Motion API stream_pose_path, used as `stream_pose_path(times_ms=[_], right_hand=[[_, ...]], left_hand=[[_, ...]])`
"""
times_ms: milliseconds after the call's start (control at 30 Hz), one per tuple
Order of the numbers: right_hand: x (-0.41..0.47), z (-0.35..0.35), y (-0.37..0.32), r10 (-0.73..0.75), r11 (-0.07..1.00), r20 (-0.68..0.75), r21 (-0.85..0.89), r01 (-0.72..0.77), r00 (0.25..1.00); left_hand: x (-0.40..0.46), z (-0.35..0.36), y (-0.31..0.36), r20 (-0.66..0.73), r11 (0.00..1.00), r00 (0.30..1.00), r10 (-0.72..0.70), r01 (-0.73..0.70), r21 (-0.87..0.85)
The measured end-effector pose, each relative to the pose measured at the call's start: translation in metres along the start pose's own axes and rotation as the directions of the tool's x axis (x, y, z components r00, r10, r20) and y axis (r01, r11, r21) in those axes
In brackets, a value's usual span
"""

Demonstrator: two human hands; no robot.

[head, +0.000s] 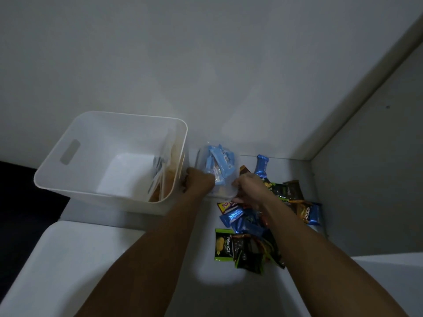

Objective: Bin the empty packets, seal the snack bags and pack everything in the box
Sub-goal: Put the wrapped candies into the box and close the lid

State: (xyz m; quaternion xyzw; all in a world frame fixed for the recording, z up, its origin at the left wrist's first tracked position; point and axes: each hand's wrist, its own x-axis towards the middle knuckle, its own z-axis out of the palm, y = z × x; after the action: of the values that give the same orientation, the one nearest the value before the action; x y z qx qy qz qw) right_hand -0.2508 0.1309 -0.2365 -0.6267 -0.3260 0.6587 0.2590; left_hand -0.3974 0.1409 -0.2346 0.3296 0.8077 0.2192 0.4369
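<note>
Your left hand [198, 180] and right hand [248, 187] both pinch the clear bag [217, 167] of blue snacks, likely to press it shut, just beside the white box [68, 154], with loose packets [247, 245] lying near.

My fingers [235, 199] pinch a clear, glossy plastic bag [217, 170]; the box [68, 143] is smooth matt white plastic, the packets [249, 225] shiny foil, the counter [142, 271] matt white.
</note>
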Motion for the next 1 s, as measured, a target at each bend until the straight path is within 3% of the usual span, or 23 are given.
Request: stream_pose_path(times_ms=[200, 333, 433, 633, 1000], right_hand=[[-0.026, -0.037, -0.014, -0.045, 0.995, -0.078, -0.096, 0.038, 0.996], [-0.056, -0.054, -0.042, -0.073, 0.985, -0.035, -0.162, 0.067, 0.997], [-0.08, -0.058, -0.066, -0.081, 0.975, -0.018, -0.207, 0.076, 0.997], [-0.123, -0.031, -0.108, -0.15, 0.961, 0.032, -0.229, 0.153, 0.988], [-0.144, 0.087, -0.157, -0.216, 0.936, 0.171, -0.245, 0.253, 0.961]], left_hand=[[-0.016, -0.001, 0.011, 0.126, 0.992, 0.985, 0.12, -0.115, -0.045], [-0.04, -0.027, 0.037, 0.306, 0.97, 0.933, 0.191, -0.131, -0.207], [-0.061, -0.054, 0.052, 0.36, 0.959, 0.904, 0.233, -0.152, -0.239], [-0.092, -0.106, 0.065, 0.284, 0.91, 0.913, 0.294, -0.177, -0.375], [-0.073, -0.245, 0.048, 0.15, 0.907, 0.936, 0.319, -0.255, -0.335]])
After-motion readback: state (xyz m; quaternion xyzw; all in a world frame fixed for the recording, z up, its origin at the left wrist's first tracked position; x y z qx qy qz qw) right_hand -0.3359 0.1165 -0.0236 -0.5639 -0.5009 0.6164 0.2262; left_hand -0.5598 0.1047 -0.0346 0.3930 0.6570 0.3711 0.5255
